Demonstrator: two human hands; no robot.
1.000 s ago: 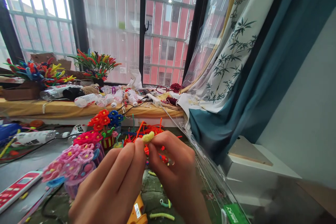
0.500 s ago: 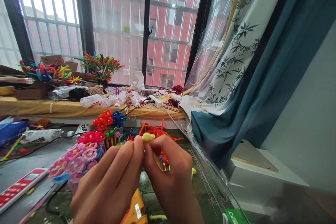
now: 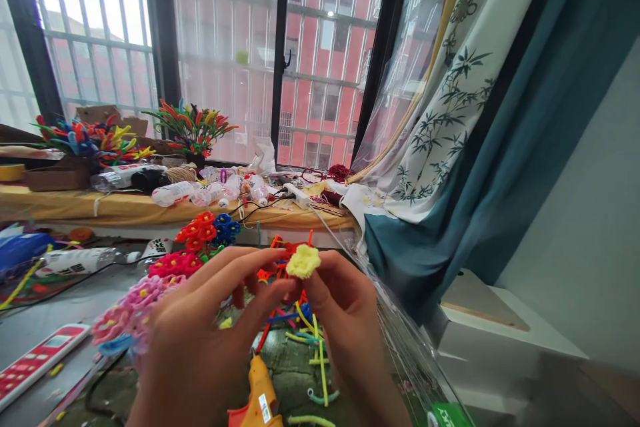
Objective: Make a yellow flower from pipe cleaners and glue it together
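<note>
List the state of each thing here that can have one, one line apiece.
Left hand, open, fingers parted
Yellow chenille piece, pinched in right hand
Hot glue gun, lying down, power unclear
Front-left plastic bottle, lying on its side, capped
Teal curtain, drawn aside
Red chenille flowers, bunched

Fuzzy yellow piece [image 3: 303, 261], seemingly flower-shaped.
</note>
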